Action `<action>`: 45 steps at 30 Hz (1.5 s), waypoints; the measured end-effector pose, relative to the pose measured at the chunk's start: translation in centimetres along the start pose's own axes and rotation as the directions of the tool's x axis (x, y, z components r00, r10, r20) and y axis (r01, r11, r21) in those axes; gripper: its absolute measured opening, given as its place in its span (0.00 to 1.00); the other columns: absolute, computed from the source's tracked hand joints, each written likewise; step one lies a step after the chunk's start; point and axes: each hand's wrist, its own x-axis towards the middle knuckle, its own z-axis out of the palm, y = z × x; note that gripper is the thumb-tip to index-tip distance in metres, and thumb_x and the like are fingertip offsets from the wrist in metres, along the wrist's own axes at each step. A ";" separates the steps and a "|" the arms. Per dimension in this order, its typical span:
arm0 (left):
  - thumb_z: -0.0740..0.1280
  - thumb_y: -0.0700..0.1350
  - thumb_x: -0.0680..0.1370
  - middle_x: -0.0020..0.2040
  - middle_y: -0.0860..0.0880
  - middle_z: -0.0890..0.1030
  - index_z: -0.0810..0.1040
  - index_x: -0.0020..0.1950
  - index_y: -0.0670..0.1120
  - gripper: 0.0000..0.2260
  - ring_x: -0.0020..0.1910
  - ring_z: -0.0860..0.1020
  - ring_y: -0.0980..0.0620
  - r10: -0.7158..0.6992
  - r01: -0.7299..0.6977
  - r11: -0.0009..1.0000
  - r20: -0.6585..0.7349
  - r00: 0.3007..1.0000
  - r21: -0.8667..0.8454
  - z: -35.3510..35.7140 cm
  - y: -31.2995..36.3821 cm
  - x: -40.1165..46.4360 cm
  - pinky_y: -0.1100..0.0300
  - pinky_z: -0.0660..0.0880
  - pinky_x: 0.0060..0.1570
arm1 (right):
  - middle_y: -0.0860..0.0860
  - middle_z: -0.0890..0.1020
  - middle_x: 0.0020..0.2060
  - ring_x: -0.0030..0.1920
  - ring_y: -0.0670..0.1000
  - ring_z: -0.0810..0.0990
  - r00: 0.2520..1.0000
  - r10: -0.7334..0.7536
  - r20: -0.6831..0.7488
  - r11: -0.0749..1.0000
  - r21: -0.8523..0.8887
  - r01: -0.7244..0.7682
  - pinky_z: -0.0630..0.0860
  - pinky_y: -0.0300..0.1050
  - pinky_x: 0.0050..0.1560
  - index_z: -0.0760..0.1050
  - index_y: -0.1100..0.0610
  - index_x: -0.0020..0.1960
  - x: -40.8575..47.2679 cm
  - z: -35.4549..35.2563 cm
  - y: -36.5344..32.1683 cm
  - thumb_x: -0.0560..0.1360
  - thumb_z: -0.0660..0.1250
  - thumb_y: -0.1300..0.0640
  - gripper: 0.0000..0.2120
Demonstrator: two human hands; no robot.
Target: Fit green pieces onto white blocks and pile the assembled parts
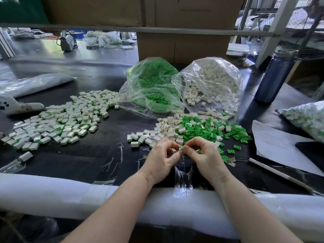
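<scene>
Green pieces (210,133) lie scattered on the dark tabletop (91,160) right of centre, mixed with loose white blocks (168,128), just beyond the two hands. Far left, a white plastic bag (35,84) lies flat, with a small glass bottle (17,162) nearer the padded front edge. Next comes the wide pile of assembled parts (61,120), white blocks with green showing at their undersides, spread across the left half of the tabletop. At centre a clear bag of green pieces (150,85) slumps open toward the person, touching a second clear bag of white blocks (210,83) on its right, whose mouth spills blocks onto the loose heap. Behind both stands a cardboard box (184,46). Further right are a dark blue bottle (275,78), a sheet of paper (277,146), and at the edge a bag of finished parts (305,120).

The left hand (161,158) and right hand (205,155) meet above the tabletop, fingers curled, fingertips pressed together in a shared grip on one small green piece (181,148). Whether a white block sits beneath it in the left hand's fingers cannot be told.
</scene>
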 end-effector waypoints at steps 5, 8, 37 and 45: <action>0.68 0.40 0.76 0.42 0.50 0.80 0.77 0.47 0.49 0.04 0.43 0.79 0.50 -0.068 0.060 0.996 -0.150 0.986 -0.061 -0.1 -0.5 0.1 0.55 0.78 0.49 | 0.48 0.78 0.31 0.31 0.42 0.74 0.990 0.018 -0.138 0.998 0.060 -0.010 0.72 0.31 0.34 0.77 0.55 0.38 0.1 -0.2 0.1 0.74 0.69 0.61 0.07; 0.68 0.39 0.75 0.41 0.52 0.80 0.77 0.48 0.51 0.07 0.41 0.79 0.52 -0.119 0.102 0.993 -0.364 0.924 -0.066 -0.5 -1.0 0.3 0.59 0.78 0.46 | 0.50 0.78 0.32 0.34 0.45 0.74 0.969 0.030 -0.247 0.998 -0.038 -0.041 0.70 0.28 0.34 0.77 0.57 0.38 0.3 -0.4 0.5 0.74 0.69 0.60 0.06; 0.65 0.53 0.76 0.57 0.54 0.70 0.79 0.57 0.57 0.10 0.59 0.63 0.50 -0.099 0.348 0.739 -0.417 0.903 0.577 -0.5 -1.4 0.2 0.58 0.62 0.58 | 0.49 0.74 0.55 0.59 0.53 0.67 0.912 0.225 -0.343 0.674 -0.621 -0.400 0.61 0.49 0.55 0.80 0.49 0.48 0.3 -0.9 0.9 0.70 0.71 0.44 0.11; 0.63 0.58 0.76 0.57 0.53 0.68 0.77 0.59 0.58 0.13 0.59 0.63 0.51 -0.067 0.290 0.719 -0.351 0.934 0.631 -0.3 -1.5 0.3 0.59 0.58 0.59 | 0.48 0.78 0.39 0.47 0.53 0.76 0.956 0.069 -0.285 0.900 -0.396 -0.183 0.71 0.47 0.50 0.74 0.53 0.41 0.2 -0.7 0.8 0.71 0.72 0.57 0.06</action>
